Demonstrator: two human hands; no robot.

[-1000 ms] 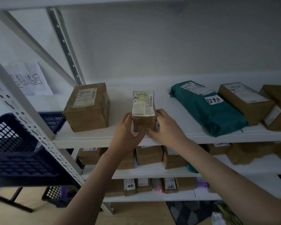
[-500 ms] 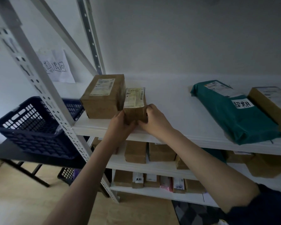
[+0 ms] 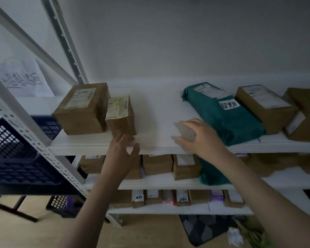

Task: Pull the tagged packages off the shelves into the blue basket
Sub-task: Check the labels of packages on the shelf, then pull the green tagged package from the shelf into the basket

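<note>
Left hand (image 3: 121, 151): at the front edge of the top shelf (image 3: 157, 111), just below the small brown box (image 3: 121, 116); fingers spread and loose, gripping nothing.
Right hand (image 3: 201, 138): over the top shelf, near the front corner of the teal package (image 3: 227, 119); fingers extended, blurred, nothing held.
Teal package: flat on the top shelf, right of the bare middle stretch, bearing a handwritten white tag (image 3: 229, 104).
Small brown box: upright on the top shelf, pressed against the right side of the large brown box (image 3: 82, 108).
Blue basket (image 3: 13, 151): left of the top shelf, beyond the white perforated upright (image 3: 34, 140).
Long brown box (image 3: 266, 106): on the top shelf, just right of the teal package.
Lower shelves (image 3: 168, 183): under the top shelf, lined with brown boxes, some tagged.
</note>
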